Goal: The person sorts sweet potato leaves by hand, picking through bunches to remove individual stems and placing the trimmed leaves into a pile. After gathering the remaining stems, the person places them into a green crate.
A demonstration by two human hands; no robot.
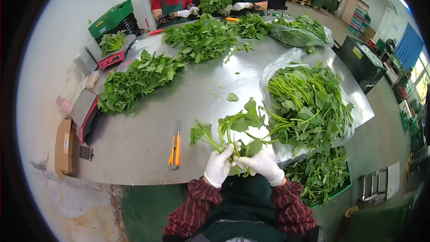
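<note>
1. The left fingers (230,151), in a white glove, are closed around green stems, thumb and fingertips nearly together.
2. The right fingers (246,161), also gloved in white, are bent in close beside them, closed on the lower part of the same stems.
3. The small bunch (240,122) between them is held above the near edge of the counter (134,139); its leaves spread up and away from the hands, and cut ends show below.
4. Left of the bunch, an orange utility knife (174,151) lies on the counter, its blade pointing away from the person.
5. Just beyond the bunch lies a loose leaf (232,97).
6. To the right, a large heap of stems (309,103) rests on clear plastic (271,69); a green crate (342,187) of more greens stands below the counter edge.
7. Farther left are a leafy pile (139,80), a red-edged scale (85,114) and a cardboard box (65,145).
8. Toward the far side are more leafy piles (201,38) and a bagged heap (300,31).
9. Across the counter, two people in aprons work with gloved hands (184,13) near a bunch of greens (216,1).
</note>
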